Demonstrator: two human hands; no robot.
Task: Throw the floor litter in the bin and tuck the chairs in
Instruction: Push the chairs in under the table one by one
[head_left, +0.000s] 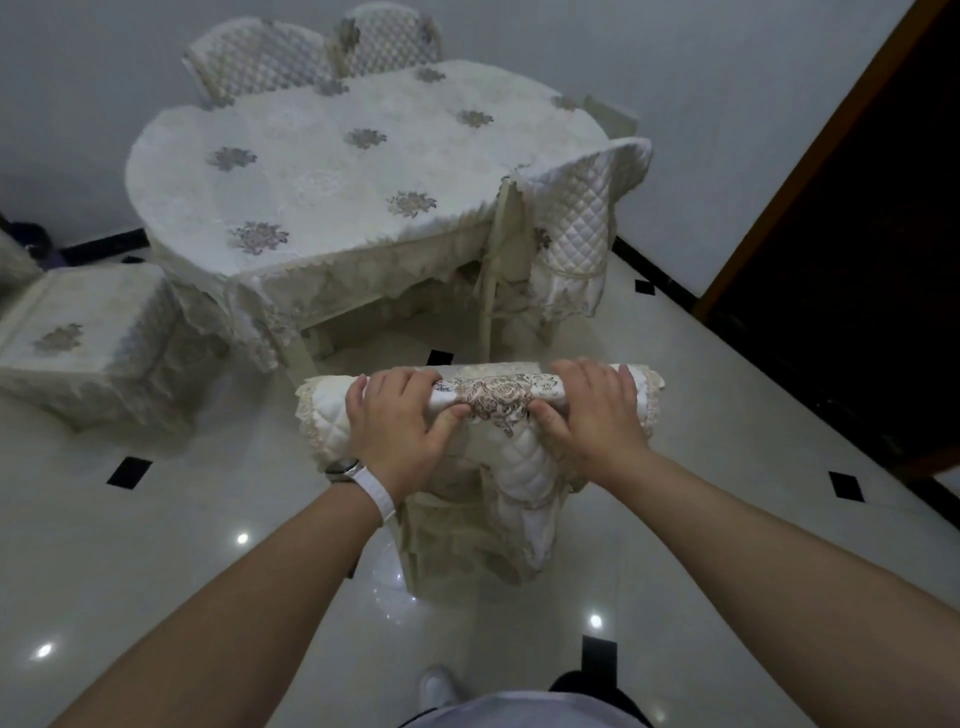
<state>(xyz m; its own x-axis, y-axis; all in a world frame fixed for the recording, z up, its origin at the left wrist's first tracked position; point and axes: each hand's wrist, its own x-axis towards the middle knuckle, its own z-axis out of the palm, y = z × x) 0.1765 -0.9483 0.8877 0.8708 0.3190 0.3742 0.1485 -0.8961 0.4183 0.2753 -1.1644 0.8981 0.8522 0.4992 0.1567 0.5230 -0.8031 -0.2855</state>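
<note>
A chair with a cream quilted cover stands on the floor in front of me, a little way off the near side of the oval table under its cream embroidered cloth. My left hand grips the left part of the chair's top rail. My right hand grips the right part of the same rail. A white watch band circles my left wrist. No litter and no bin show in the view.
Another covered chair stands at the table's right side, two more at its far side. A covered seat sits out from the table at the left. Glossy white tiles with black insets; a dark doorway at right.
</note>
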